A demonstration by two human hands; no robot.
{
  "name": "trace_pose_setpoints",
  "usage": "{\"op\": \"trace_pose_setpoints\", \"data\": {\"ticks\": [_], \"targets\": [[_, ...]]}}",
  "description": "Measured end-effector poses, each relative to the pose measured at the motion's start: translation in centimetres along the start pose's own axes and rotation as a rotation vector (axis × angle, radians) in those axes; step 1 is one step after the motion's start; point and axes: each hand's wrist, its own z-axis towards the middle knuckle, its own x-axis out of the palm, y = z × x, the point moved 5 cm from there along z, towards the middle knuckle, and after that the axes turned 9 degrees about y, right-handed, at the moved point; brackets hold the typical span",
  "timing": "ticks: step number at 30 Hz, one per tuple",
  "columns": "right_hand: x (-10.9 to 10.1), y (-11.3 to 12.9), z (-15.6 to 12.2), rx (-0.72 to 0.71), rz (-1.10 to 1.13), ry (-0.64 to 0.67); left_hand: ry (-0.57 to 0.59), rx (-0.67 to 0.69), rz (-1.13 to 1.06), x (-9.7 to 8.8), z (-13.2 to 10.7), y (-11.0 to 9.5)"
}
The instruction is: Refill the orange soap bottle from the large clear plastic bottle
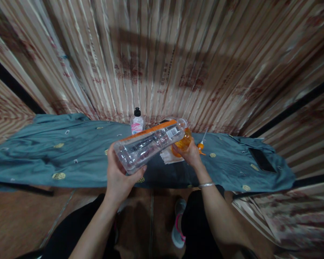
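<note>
My left hand [121, 172] is wrapped round the base of a large clear plastic bottle [148, 144] with an orange label, tipped on its side with its neck pointing right. The neck meets a small round orange bottle [182, 143], which my right hand [190, 154] grips from below. A silver bracelet sits on my right wrist. Both bottles hover just above a table covered with a grey-blue cloth [70, 158].
A small clear bottle with a black cap and pink label [136, 122] stands at the back of the table. An orange spray top with a tube [201, 144] lies right of my hand. A white paper [169, 156] and a dark phone [261, 160] lie there. Striped curtains hang behind.
</note>
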Motion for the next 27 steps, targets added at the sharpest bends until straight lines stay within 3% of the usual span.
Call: {"op": "trace_pose_setpoints", "data": {"ticks": [10,27], "targets": [[-0.27,0.18,-0.17,0.061,0.05,0.008,-0.003,0.019,0.001,-0.02,0.12,0.15],[-0.27,-0.51,0.18,0.042,0.115,-0.022,0.034,-0.068,-0.107,0.54,0.59,-0.62]]}}
